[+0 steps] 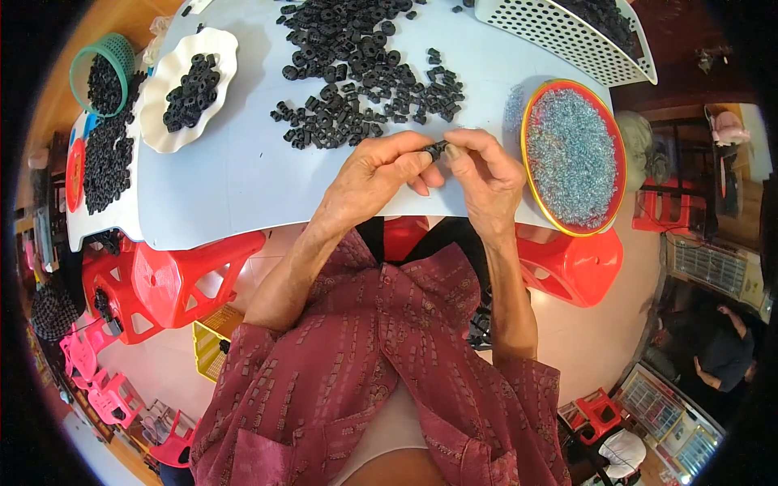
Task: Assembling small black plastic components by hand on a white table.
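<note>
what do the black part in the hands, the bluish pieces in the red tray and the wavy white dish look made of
Held black part: perhaps plastic or rubber; dark and opaque, but mostly hidden.
Bluish pieces: likely clear plastic, possibly glass; they look see-through and glint.
White dish: plastic or glazed ceramic; its smooth, even white surface leaves it open.
</note>
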A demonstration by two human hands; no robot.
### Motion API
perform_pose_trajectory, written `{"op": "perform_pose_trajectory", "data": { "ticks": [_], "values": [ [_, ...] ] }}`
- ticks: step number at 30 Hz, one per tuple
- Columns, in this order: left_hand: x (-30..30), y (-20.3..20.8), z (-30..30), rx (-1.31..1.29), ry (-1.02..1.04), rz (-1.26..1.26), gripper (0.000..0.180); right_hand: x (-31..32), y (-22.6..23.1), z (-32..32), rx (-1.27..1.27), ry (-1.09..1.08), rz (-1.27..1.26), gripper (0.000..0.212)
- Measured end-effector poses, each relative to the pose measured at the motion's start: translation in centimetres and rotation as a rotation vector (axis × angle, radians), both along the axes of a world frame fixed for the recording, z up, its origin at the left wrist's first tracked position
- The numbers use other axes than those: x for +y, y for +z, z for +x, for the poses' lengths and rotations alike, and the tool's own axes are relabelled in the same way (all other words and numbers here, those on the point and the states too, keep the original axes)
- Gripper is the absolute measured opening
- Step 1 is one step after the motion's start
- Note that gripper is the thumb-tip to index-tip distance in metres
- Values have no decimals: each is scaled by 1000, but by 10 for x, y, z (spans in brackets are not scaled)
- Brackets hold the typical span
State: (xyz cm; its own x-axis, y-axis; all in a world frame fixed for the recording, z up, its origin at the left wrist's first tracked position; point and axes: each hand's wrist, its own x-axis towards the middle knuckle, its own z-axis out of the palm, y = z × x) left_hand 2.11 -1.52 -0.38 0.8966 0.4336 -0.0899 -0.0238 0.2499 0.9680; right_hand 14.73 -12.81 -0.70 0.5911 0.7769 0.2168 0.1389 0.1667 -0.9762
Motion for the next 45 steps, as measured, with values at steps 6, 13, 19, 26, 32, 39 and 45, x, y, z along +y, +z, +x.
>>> {"op": "perform_pose_trajectory", "data": {
  "ticks": [6,13,19,26,32,39,45],
  "values": [
    [-4,-1,1,-3,13,96,20,1,1,0,29,21,19,12],
    [-3,-1,1,10,25,77,20,0,2,1,-25,31,-27,15],
    [-2,-3,1,-9,37,52,20,1,4,2,-121,33,-44,19],
    [-3,-3,1,-15,41,68,21,0,2,3,-61,65,-11,23],
    [-3,-4,1,-15,29,85,21,1,0,2,-56,58,-24,21],
    [-5,-6,-1,-45,112,89,21,3,-1,0,-109,13,-10,15],
    [-6,-6,-1,-64,117,105,20,1,-3,0,-43,29,-13,14]
  ]
}}
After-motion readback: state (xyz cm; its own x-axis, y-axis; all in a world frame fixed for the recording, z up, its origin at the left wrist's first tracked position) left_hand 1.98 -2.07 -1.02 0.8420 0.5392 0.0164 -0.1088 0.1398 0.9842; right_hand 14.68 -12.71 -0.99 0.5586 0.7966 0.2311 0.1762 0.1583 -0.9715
